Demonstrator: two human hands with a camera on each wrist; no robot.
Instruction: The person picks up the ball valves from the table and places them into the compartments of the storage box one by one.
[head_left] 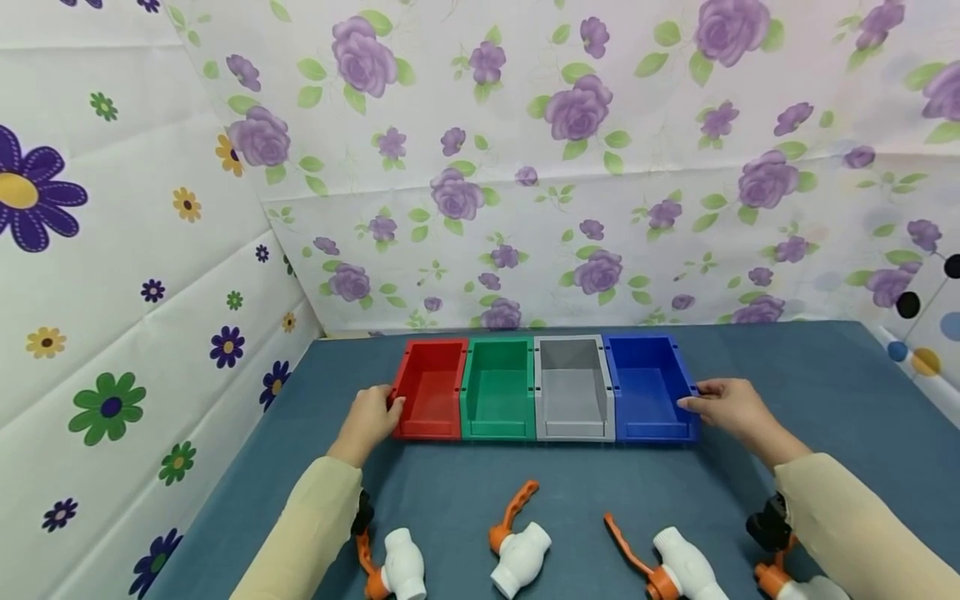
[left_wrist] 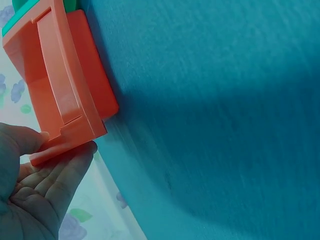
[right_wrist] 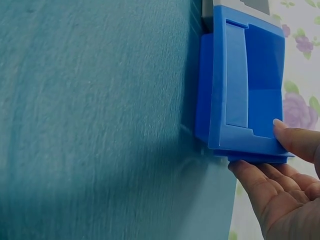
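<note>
Four joined plastic bins stand in a row: a red bin (head_left: 431, 392), a green bin (head_left: 498, 387), a grey bin (head_left: 573, 387) and a blue bin (head_left: 649, 387). At the red end, my left hand (head_left: 372, 419) grips the outer side wall, thumb inside and fingers outside; the left wrist view shows this hand (left_wrist: 37, 175) pinching the rim of the red bin (left_wrist: 82, 75). My right hand (head_left: 738, 412) pinches the outer wall of the blue bin at the other end. In the right wrist view the thumb of this hand (right_wrist: 287, 185) lies over the rim of the blue bin (right_wrist: 235, 80).
Several white valves with orange handles lie along the near side: one valve (head_left: 405, 562) by my left forearm, another valve (head_left: 522, 557) in the middle, a third valve (head_left: 686, 562) to its right. A flowered cloth wall (head_left: 525, 242) rises behind the blue-grey table (head_left: 570, 483).
</note>
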